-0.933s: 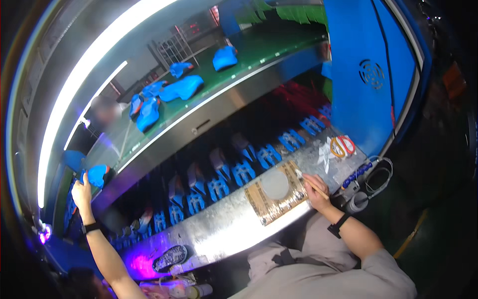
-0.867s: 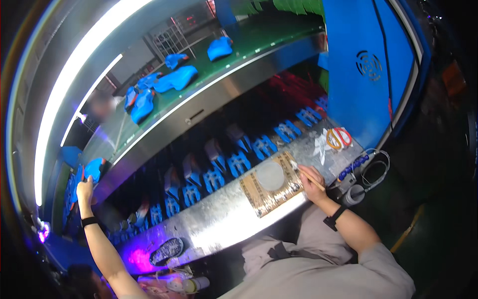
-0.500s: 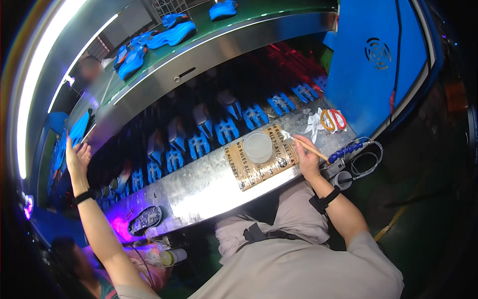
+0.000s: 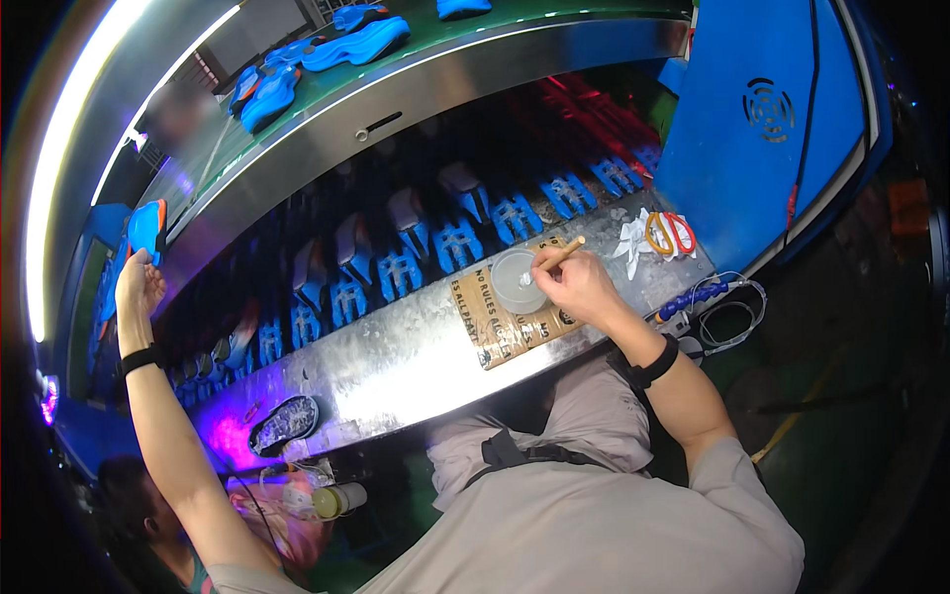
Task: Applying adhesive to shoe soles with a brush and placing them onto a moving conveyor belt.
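At the far left, my left hand [image 4: 139,287] is raised with its fingers closed on the lower end of a blue shoe sole [image 4: 146,230] with orange edging. My right hand [image 4: 579,287] grips a brush [image 4: 564,254] by its light wooden handle. The brush's white tip is inside a round translucent bowl [image 4: 503,285]. Beneath the bowl, a brown printed cardboard sheet [image 4: 485,337] lies on the metal ledge [image 4: 376,371]. A dark insole-shaped piece [image 4: 284,426] rests at the ledge's left end.
Behind the ledge runs a row of blue clamps [image 4: 457,246]. Blue shoe soles [image 4: 356,45] lie on the green belt above. Scissors [image 4: 671,235] with red and yellow handles sit on white scraps, near a blue jointed hose [image 4: 693,297]. Another person [image 4: 148,515] is at lower left.
My right hand has moved left and brought the brush tip into the bowl. My left hand has closed on a blue sole, which now stands raised above it.
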Demonstrator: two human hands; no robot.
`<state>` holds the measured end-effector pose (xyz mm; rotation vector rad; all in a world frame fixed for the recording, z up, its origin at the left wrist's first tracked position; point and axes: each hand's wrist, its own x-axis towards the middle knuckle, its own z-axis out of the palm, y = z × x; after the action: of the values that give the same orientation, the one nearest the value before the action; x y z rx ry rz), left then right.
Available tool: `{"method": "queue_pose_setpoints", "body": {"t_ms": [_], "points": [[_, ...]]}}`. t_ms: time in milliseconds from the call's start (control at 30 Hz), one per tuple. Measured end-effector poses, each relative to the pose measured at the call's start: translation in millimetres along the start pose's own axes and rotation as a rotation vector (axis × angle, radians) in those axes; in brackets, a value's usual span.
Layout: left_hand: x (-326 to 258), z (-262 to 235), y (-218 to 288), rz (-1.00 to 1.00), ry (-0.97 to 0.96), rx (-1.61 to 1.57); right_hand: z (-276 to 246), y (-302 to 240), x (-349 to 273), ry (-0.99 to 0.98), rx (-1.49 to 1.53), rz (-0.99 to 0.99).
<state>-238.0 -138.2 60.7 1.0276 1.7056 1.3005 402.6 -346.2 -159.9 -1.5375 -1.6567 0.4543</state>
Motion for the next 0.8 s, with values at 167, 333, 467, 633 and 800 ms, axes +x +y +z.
{"method": "queue_pose_setpoints", "body": {"t_ms": [167,333,467,633,800], "points": [[-56.5,35.3,-20.6,0.064,0.010,-0.187,-7.1,-12.9,-5.7,0.093,0.160,0.059],[-120.0,71.2,-50.1,0.176,-0.150,-0.274,8.2,-11.5,-10.3,0.218,0.301,-0.056],[-213.3,115.4,-150.7,0.163,-0.374,-0.497,19.3,-6.1,-18.4,0.101,0.227,0.046],[-333.3,164.9,-267.4,-0.453,-0.496,-0.890,26.8,-14.4,-43.9,-0.001,0.371,0.118],[-382.6,168.2,-311.8,-0.652,-0.579,-1.459,45.2,-32.3,-64.5,-0.144,0.527,0.193]]}}
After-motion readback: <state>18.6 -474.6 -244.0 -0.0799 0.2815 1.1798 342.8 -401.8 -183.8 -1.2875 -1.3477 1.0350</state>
